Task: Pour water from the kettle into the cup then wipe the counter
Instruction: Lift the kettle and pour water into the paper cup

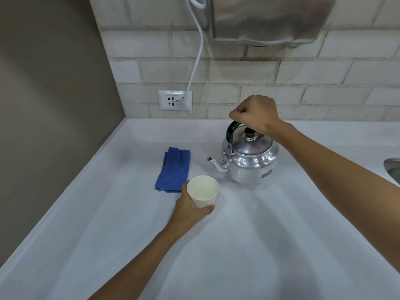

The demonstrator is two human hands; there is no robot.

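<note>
With the kettle (251, 158) as anchor, the right hand (255, 114) fists its handle above, the left hand (190, 210) wraps the cup (202, 191) below its spout (ready to catch), cloth (173, 169) left.

Our right hand (256, 113) covers the top of the kettle (251, 156) handle, so we cannot see the grip itself. Sink (392, 169) cut off at right edge. Steel unit (272, 18) on the wall cropped at top. Socket (175, 100) label too small to read. Cup (203, 191) base hidden by our left hand (190, 210).
</note>
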